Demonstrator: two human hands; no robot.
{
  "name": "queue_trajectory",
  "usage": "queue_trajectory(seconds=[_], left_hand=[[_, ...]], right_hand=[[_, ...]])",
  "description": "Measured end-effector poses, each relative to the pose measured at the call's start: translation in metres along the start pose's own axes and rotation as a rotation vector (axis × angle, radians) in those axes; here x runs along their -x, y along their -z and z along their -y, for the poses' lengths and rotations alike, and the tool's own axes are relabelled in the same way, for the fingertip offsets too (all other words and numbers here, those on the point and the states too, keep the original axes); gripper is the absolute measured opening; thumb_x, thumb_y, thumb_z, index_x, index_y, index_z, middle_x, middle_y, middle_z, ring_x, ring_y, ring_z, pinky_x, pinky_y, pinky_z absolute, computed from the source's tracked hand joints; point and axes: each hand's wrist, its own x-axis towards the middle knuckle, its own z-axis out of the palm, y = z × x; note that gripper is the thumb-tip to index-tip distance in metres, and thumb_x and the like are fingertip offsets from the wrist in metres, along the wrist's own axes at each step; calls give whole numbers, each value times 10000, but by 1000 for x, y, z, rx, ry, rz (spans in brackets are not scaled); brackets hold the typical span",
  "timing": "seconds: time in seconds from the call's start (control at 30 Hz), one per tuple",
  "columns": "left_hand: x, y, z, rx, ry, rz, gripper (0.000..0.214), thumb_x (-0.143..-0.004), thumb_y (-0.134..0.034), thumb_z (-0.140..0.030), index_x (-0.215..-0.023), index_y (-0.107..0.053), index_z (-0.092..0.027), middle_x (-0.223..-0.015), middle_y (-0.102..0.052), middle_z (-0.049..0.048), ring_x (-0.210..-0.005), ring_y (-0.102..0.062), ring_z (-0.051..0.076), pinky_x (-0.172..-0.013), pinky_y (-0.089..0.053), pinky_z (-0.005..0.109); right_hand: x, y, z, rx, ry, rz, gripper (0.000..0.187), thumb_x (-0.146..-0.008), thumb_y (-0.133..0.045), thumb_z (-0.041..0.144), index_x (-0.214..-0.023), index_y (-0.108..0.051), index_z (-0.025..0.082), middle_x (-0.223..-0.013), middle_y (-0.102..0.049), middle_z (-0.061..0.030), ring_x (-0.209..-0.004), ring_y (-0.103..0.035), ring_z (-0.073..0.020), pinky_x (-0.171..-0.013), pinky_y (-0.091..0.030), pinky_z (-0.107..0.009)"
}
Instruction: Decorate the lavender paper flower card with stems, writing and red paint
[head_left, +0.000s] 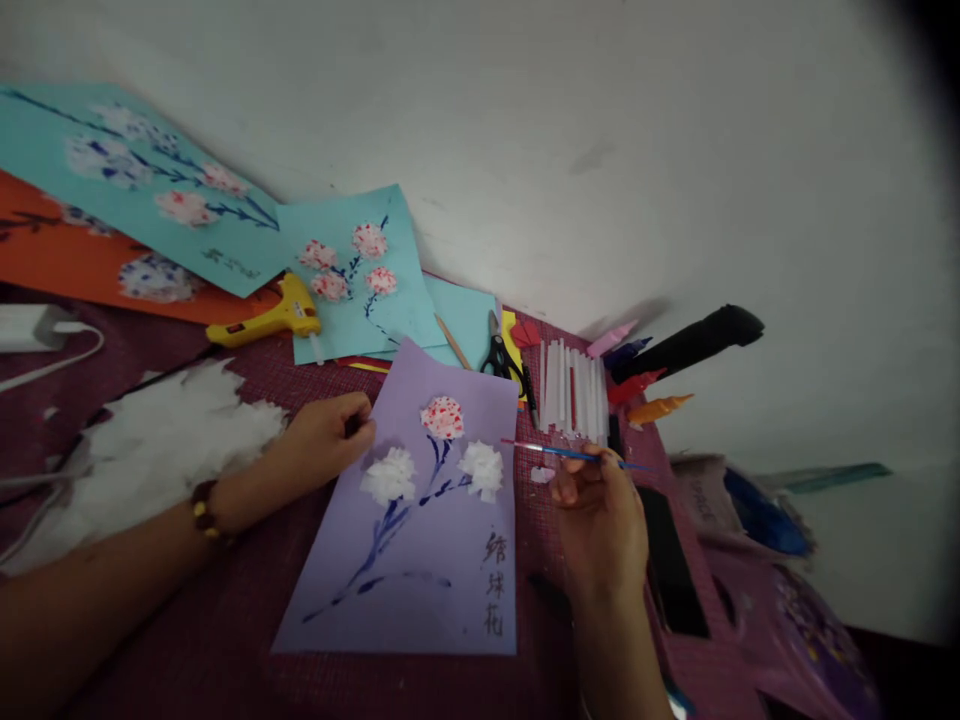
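A purple sheet (pixel 420 600) lies on the table, with painted dark blue stems, black characters and three tissue-paper blossoms. The top blossom (pixel 442 418) is dotted red, while the left blossom (pixel 390 476) and the right blossom (pixel 481 470) are white. My left hand (pixel 330 432) rests at the sheet's left edge, fingers curled in, nothing visible in them. Between the fingers of my right hand (pixel 604 515) is a thin paintbrush (pixel 559 453) with a blue handle. Its reddish tip points left, close to the right blossom.
White tissue pieces (pixel 165 440) are heaped at left. A yellow glue gun (pixel 270 315) lies beside finished blue pictures (pixel 409 240). Behind the sheet are scissors (pixel 499 360) and a pencil (pixel 452 342). Glue sticks (pixel 559 390), paint tubes (pixel 660 408) and a phone (pixel 675 570) are at right.
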Motion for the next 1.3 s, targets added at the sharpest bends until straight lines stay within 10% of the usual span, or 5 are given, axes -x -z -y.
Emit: queue_trajectory(seconds=[0.47,1.3], left_hand=[[31,28,5,499,403,88,162,-771,-523,-333,-862,-499,-202,-539,-428,-100,-388,-375,75,-366,-292,187],[42,29,20,218,332,202,446,-766,-482,-624,-977,-498,-232,-791,-636,-7,-684,-581,182,-528,-521,272]], right_hand=[[1,25,-36,52,-55,62,150,-721,-692,302,-811,-616,210,-673,-695,12,-432,-498,-82,-436,-422,-218],[-5,25,-44,92,-29,-112,251,-703,-721,387,-734,-582,181,-560,-645,30,-371,-463,-55,-369,-362,-164]])
